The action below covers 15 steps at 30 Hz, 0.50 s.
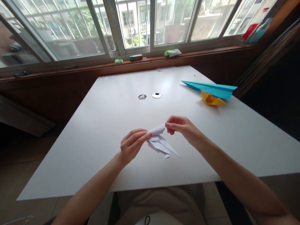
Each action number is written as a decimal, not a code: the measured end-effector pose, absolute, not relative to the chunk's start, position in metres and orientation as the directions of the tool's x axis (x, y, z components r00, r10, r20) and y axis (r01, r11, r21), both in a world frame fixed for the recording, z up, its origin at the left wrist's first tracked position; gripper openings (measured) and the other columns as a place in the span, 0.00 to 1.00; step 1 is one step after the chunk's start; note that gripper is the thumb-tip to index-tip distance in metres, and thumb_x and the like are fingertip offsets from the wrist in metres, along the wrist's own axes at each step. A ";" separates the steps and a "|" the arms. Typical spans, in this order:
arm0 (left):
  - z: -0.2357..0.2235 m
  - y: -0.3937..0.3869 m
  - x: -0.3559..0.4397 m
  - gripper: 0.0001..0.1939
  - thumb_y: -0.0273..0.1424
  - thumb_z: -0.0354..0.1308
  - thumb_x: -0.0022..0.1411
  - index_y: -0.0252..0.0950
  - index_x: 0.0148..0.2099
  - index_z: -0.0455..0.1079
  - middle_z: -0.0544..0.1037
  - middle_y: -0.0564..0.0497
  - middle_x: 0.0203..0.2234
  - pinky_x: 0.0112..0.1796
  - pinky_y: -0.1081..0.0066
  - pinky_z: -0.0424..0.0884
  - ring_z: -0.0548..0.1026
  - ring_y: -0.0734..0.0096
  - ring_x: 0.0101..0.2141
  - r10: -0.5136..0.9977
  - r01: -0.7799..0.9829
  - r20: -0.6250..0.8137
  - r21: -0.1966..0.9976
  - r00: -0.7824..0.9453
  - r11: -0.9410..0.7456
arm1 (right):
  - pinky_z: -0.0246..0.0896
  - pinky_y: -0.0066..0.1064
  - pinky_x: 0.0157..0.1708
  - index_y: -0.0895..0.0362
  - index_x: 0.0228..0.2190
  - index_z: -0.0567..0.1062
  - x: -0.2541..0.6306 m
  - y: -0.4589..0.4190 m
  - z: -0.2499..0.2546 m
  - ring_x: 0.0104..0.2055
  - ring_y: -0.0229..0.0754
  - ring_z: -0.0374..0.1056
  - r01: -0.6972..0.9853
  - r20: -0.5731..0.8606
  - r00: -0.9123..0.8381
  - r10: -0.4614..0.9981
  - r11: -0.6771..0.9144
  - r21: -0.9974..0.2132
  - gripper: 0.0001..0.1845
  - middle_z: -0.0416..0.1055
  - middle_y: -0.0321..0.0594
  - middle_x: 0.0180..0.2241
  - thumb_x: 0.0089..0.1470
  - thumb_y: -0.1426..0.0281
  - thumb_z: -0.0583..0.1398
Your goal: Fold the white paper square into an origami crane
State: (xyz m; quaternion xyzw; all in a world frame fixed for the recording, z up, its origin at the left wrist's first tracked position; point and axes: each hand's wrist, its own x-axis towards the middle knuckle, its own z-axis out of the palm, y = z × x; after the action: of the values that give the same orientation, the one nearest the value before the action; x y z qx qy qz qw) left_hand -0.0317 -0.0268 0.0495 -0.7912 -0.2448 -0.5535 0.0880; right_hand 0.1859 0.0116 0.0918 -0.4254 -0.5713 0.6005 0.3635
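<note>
A folded white paper figure (160, 142) with several pointed flaps is held just above the white table (98, 125), near its front edge. My left hand (132, 143) pinches the figure's left side with closed fingers. My right hand (182, 128) pinches a curled upper flap of the same paper between thumb and forefinger. The long pointed flaps hang down to the right, between my two hands.
A blue paper plane (211, 88) and a yellow folded paper piece (212, 100) lie at the table's right side. Two round cable holes (150, 96) sit mid-table. Small boxes and a wrapper rest on the wooden window sill (150, 59) behind.
</note>
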 end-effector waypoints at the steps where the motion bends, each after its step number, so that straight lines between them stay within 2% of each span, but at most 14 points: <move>1: 0.050 -0.027 -0.032 0.24 0.16 0.60 0.51 0.36 0.50 0.69 0.77 0.49 0.34 0.36 0.71 0.76 0.75 0.69 0.38 0.288 0.485 0.920 0.130 0.266 -0.865 | 0.56 0.26 0.26 0.59 0.22 0.72 0.186 0.012 0.092 0.22 0.31 0.62 0.041 -0.096 -0.386 0.917 -0.087 -0.995 0.12 0.68 0.34 0.19 0.44 0.63 0.64; 15: 0.051 -0.028 -0.031 0.19 0.19 0.58 0.56 0.38 0.50 0.68 0.78 0.50 0.34 0.36 0.73 0.76 0.76 0.71 0.38 0.300 0.511 0.909 0.119 0.288 -0.851 | 0.57 0.26 0.27 0.58 0.23 0.71 0.185 0.013 0.087 0.24 0.32 0.63 0.007 -0.056 -0.350 0.935 -0.058 -0.998 0.07 0.68 0.32 0.20 0.43 0.68 0.63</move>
State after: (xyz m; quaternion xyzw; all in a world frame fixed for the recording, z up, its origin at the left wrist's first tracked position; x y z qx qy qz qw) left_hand -0.0314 -0.0284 0.0506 -0.7966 -0.2545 -0.5396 0.0977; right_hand 0.1847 0.0133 0.0868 -0.4164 -0.5656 0.5961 0.3890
